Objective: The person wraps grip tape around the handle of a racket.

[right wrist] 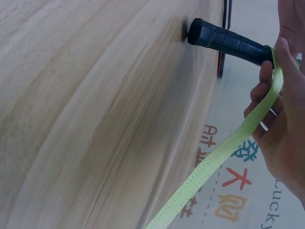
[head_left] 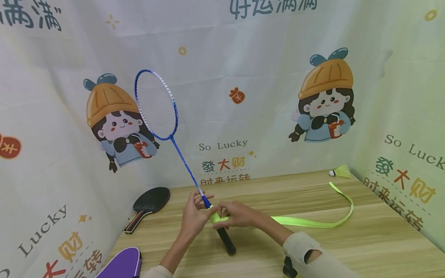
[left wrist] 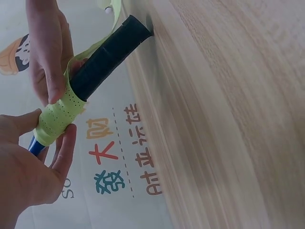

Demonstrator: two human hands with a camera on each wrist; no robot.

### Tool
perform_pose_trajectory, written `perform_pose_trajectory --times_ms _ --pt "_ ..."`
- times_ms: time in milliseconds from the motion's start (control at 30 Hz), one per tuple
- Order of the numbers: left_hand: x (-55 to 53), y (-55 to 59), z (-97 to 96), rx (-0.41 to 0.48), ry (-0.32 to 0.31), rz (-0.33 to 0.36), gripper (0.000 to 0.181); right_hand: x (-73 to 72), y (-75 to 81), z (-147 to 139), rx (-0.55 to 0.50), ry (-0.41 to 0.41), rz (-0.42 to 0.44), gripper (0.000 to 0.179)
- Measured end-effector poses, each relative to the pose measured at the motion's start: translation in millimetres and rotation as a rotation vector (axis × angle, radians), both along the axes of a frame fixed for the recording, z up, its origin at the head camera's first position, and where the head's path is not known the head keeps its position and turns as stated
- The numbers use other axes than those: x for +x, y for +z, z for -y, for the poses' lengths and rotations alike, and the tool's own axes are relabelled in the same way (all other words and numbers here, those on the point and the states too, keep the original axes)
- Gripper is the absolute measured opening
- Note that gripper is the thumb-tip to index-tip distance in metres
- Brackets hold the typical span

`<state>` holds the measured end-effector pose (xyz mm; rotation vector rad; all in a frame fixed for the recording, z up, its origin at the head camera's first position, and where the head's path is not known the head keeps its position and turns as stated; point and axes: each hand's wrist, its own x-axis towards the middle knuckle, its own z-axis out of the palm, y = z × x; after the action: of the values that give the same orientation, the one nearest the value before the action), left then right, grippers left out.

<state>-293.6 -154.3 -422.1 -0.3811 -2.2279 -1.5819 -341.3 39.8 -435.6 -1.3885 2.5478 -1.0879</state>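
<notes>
A blue and white badminton racket [head_left: 182, 156] tilts up over the table, its head leaning to the far left. Yellow-green perforated grip tape [left wrist: 59, 117] is wound round the upper part of its handle, while the black lower part [left wrist: 110, 57] shows bare. My left hand [head_left: 195, 217] holds the handle at the wrapped part, thumb and fingers on either side of it. Against the handle, my right hand [head_left: 240, 213] pinches the tape where it leaves the wrap. From there the loose tape [right wrist: 217, 155] trails off and curves across the table to the right.
On the wooden table [head_left: 368, 243] a black table tennis bat [head_left: 152, 199] lies at the left, with a purple case [head_left: 121, 264] in front of it. A yellow shuttlecock [head_left: 340, 171] sits in the far right corner. Printed cloth [head_left: 267, 116] walls the table's back and sides.
</notes>
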Motion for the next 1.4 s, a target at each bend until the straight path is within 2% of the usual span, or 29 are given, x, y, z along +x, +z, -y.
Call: perform_pose_trajectory --times_ms 133,333,500,667,833,1033,1133,1300,1400 --pt "-0.1 -0.6 -0.3 -0.004 0.007 -0.014 0.058 -0.9 -0.2 -2.4 0.005 0.023 0.032 0.029" --pt "-0.1 -0.1 2.4 0.016 -0.005 -0.018 0.059 -4.2 4.1 -22.5 -0.020 0.081 0.110 0.015" --pt "-0.9 1.9 2.5 0.034 -0.034 -0.010 0.060 -6.6 6.9 -36.0 -0.017 0.096 0.068 0.015" --pt "0.1 2.8 3.7 0.028 -0.053 0.004 0.061 -8.2 6.2 -35.4 -0.003 0.110 0.025 0.015" --pt "0.3 1.7 6.7 0.063 -0.071 0.017 0.064 -9.1 5.5 -31.5 -0.003 0.111 0.024 0.016" --pt "0.8 1.8 9.2 0.083 -0.099 0.087 0.070 -9.5 4.0 -27.7 0.000 0.103 0.048 0.017" --pt "0.8 1.8 10.2 0.056 -0.104 0.096 0.075 -9.8 3.4 -25.2 0.009 0.097 0.041 0.018" --pt "1.2 1.8 11.9 -0.023 -0.110 0.064 0.080 -10.6 2.3 -23.1 0.025 0.101 0.009 0.020" --pt "1.9 0.5 13.6 -0.018 -0.128 0.064 0.080 -10.9 1.5 -23.5 0.024 0.095 0.007 0.021"
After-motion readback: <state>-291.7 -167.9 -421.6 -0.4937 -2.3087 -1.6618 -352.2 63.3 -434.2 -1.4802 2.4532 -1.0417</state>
